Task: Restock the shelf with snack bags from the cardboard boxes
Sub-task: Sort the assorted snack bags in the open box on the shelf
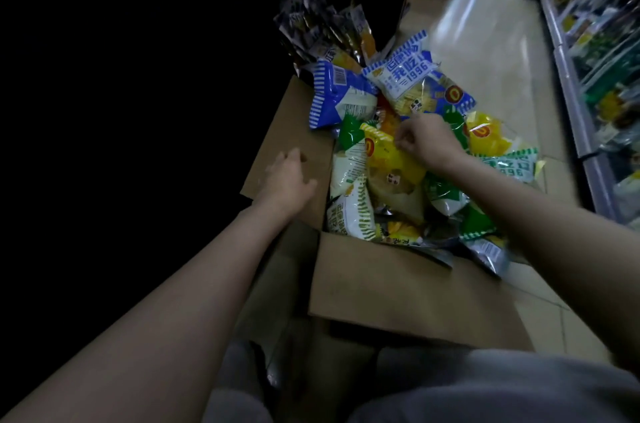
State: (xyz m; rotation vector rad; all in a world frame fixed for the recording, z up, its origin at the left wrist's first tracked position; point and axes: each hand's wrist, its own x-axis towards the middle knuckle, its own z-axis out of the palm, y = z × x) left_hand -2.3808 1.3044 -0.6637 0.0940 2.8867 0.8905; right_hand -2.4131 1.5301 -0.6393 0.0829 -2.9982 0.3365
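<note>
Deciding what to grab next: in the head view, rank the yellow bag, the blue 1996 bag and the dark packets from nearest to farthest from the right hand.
1. yellow bag, under the right hand
2. blue 1996 bag, just beyond
3. dark packets, at the box's far end

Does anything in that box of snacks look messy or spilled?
Yes. The cardboard box is overfilled: snack bags lie jumbled at all angles, and a green bag hangs over its right edge toward the floor. None look torn.

Snack bags (391, 159) heaped in cardboard box (408, 291), shelf (595, 51) to its right, across floor (491, 51)
</note>
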